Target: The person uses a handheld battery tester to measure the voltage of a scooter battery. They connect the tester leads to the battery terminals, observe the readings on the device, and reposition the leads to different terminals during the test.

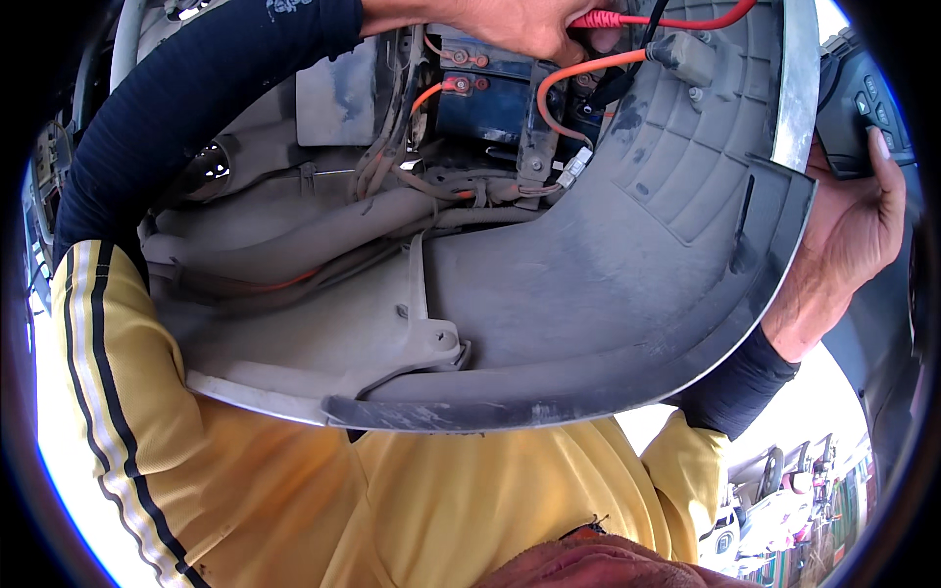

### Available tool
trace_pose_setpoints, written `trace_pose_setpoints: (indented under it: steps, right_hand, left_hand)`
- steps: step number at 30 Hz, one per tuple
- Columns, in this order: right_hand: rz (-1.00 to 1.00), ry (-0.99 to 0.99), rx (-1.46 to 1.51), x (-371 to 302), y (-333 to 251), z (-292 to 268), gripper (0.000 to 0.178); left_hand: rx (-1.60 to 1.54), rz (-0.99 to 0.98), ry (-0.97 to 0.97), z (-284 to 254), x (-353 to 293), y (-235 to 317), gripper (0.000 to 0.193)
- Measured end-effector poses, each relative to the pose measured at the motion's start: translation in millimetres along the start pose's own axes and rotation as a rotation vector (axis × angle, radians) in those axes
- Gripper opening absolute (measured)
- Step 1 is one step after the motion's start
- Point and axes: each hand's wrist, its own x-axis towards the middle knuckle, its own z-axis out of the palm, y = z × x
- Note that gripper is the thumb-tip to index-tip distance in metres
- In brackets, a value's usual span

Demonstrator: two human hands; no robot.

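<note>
Red probe lead (627, 19) was pinched in left hand (520, 24) at the battery (485, 98); right hand (848, 230) gripped dark meter (867, 108), thumb on its face, prob. for reading.

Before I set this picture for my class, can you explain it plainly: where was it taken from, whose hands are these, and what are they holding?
It is one picture from a fisheye camera on a person's head, looking down, so straight edges bend. Both hands are that person's own, in dark sleeves under a yellow shirt. The left hand holds a red probe over a dark battery with orange wires, inside a dusty grey vehicle compartment. The right hand holds a dark handheld device with buttons at the compartment's edge.
</note>
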Motion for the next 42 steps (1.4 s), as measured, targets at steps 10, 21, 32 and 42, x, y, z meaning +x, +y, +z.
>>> trace_pose_setpoints:
  steps: [10, 21, 32, 42]
  right_hand:
    - [0.153, -0.204, 0.172, 1, -8, 1, 0.041]
    - [0.123, -0.119, 0.031, 3, 2, -6, 0.043]
    - [0.097, -0.132, 0.091, 7, 5, -16, 0.033]
    - [0.030, -0.037, 0.034, 3, 7, -18, 0.028]
  left_hand:
    - [0.264, -0.136, -0.074, -24, -43, -8, 0.044]
    - [0.032, -0.611, 0.028, 5, -76, -19, 0.064]
    - [-0.233, -0.627, 0.094, 13, -77, -30, 0.060]
    - [-0.301, -0.601, 0.129, 11, -80, -29, 0.054]
